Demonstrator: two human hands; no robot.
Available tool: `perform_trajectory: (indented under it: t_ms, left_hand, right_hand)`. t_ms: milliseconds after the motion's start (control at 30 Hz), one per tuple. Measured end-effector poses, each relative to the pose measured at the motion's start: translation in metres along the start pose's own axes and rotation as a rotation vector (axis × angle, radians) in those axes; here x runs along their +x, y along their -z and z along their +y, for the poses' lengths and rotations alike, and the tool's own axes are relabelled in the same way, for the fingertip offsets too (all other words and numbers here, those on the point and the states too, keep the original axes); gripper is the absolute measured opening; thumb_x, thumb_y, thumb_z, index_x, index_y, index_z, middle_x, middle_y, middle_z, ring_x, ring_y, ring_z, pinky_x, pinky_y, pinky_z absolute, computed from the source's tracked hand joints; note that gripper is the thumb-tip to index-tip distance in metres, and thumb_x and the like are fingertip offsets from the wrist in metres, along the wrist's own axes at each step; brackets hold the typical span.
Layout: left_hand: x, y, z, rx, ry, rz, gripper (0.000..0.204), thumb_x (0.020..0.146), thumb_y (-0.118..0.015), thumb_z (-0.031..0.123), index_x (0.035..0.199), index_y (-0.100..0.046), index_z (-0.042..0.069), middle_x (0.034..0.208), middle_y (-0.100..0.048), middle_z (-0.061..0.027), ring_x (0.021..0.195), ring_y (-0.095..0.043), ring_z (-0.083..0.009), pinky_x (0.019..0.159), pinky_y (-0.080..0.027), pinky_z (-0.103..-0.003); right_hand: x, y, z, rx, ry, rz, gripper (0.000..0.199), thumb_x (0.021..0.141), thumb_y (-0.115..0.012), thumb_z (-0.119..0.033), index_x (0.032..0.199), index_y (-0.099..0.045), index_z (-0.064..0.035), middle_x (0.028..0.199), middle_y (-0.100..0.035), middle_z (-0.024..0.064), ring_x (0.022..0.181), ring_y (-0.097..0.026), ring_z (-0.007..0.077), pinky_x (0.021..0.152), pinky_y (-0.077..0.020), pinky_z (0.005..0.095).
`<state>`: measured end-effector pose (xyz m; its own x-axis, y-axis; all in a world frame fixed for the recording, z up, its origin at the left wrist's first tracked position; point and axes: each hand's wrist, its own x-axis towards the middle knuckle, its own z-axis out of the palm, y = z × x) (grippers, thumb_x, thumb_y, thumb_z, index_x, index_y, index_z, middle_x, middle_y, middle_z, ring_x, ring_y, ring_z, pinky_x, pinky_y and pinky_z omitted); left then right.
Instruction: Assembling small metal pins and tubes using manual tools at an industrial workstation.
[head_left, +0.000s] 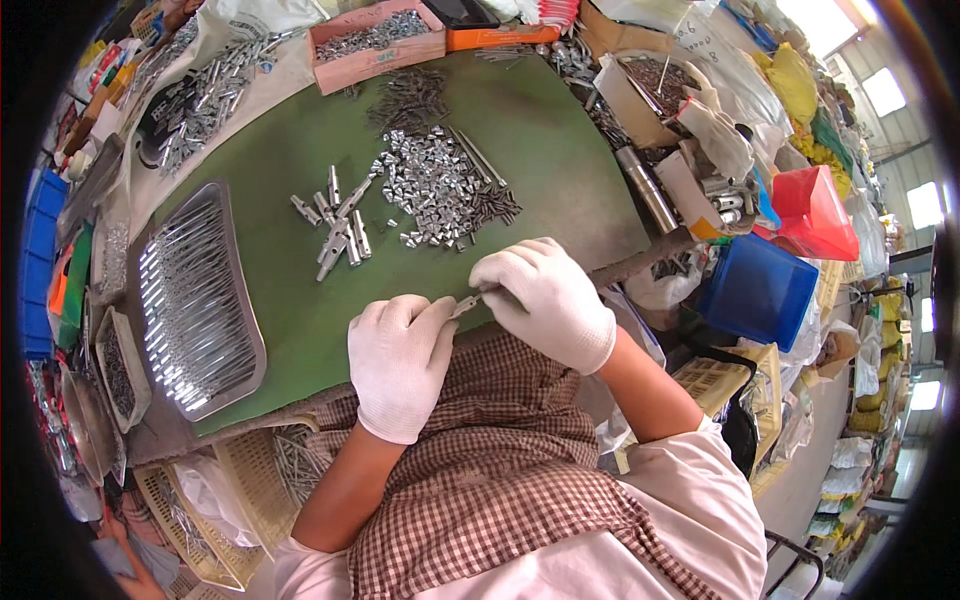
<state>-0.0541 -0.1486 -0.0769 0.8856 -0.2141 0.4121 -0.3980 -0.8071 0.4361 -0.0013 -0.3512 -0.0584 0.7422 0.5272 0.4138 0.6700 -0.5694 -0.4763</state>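
Both of my hands wear white knitted gloves and meet over the table's near edge. Closed fingers of my left hand (402,362) hold a small silver metal fitting (465,306), its end pointing right. My right hand (548,302) pinches at that end; whatever its fingertips hold is mostly hidden. Beyond them on the green mat (310,355) lie a pile of small shiny metal pieces (432,185), dark short springs or pins (496,206) and two thin rods (478,155). Several larger silver cylindrical fittings (338,225) lie loosely crossed to the left.
A metal tray (256,345) of long silver rods stands at the left. At the back sits a pink box (378,50) of small parts, with dark pins (408,98) before it. Blue (758,290) and red bins (812,212) stand at the right. Another person's arm (128,560) shows lower left.
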Motion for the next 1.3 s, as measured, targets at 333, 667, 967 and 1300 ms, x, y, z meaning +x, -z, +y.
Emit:
perform_trajectory:
  t_ms: [333,667,967,1300]
  left_hand:
    - [0.0,0.0,0.0,0.001,-0.008,0.002,0.018,0.081,-0.075,0.014,0.099,-0.074,0.013,0.086,-0.061,-0.0014,0.079,-0.06,-0.0263,0.072,-0.047,-0.043]
    - [-0.002,-0.003,0.003,0.002,0.007,0.018,0.021,0.077,-0.077,0.009,0.098,-0.073,0.009,0.09,-0.064,-0.0055,0.085,-0.061,-0.03,0.077,-0.047,-0.044]
    - [0.0,0.0,0.007,-0.021,0.035,-0.001,0.016,0.08,-0.077,0.01,0.095,-0.075,0.01,0.088,-0.063,-0.0047,0.084,-0.06,-0.0291,0.076,-0.047,-0.043]
    - [0.0,0.0,0.007,0.0,0.032,0.019,0.018,0.079,-0.077,0.01,0.097,-0.074,0.012,0.09,-0.065,-0.0051,0.085,-0.06,-0.029,0.077,-0.047,-0.043]
  right_hand:
    - [0.008,-0.007,-0.019,-0.201,0.111,-0.13,0.014,0.08,-0.066,-0.01,0.089,-0.056,-0.0098,0.076,-0.063,0.0042,0.076,-0.064,0.0246,0.082,-0.0475,0.0383]
    - [-0.014,-0.014,-0.023,-0.323,0.21,0.083,0.028,0.077,-0.068,-0.016,0.103,-0.064,-0.0057,0.087,-0.068,0.0033,0.086,-0.065,0.0201,0.089,-0.0503,0.0353]
    - [-0.02,-0.011,-0.025,-0.258,0.112,0.135,0.041,0.075,-0.069,-0.009,0.115,-0.067,-0.0062,0.106,-0.073,0.0034,0.103,-0.066,0.0228,0.095,-0.0519,0.0421]
    - [-0.029,0.041,0.053,-0.661,-0.292,0.473,0.042,0.086,-0.063,-0.008,0.128,-0.061,-0.0054,0.121,-0.066,0.0176,0.117,-0.06,0.0371,0.101,-0.0444,0.0487]
